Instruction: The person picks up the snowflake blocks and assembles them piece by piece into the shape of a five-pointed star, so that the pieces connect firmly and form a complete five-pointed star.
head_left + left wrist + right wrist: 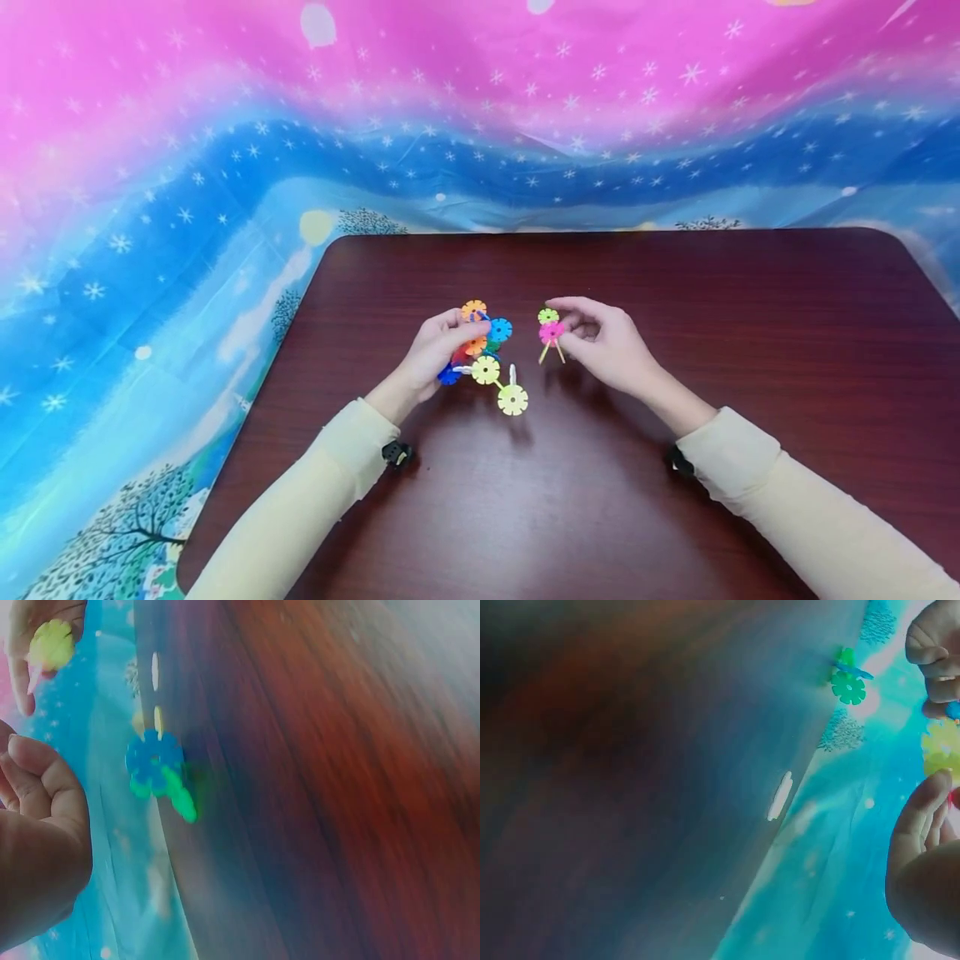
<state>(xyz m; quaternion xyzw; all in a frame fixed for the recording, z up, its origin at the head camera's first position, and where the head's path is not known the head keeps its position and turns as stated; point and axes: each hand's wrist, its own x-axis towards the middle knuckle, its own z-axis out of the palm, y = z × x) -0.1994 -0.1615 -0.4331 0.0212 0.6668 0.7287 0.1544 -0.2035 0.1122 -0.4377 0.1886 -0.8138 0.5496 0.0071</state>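
Note:
My left hand (429, 352) grips a joined cluster of notched plastic discs, with an orange disc (472, 311) at its top and a blue disc (501, 331) to its right. A pale yellow disc (512, 400) hangs at the cluster's lower end, beside a white disc (512, 374) seen edge-on. Across a small gap, my right hand (613, 346) pinches a smaller piece. It has a yellow-green disc (548, 317) above a pink disc (552, 333), and two yellow discs spread below like legs. In the right wrist view, a green disc (848, 688) of the cluster shows; fingers hide part of both pieces.
A dark reddish-brown wooden table (622, 517) with rounded corners lies under both hands. Behind it and along its left side hangs a pink and blue snowflake-patterned cloth (480, 108). A small black device (397, 453) is at the left cuff.

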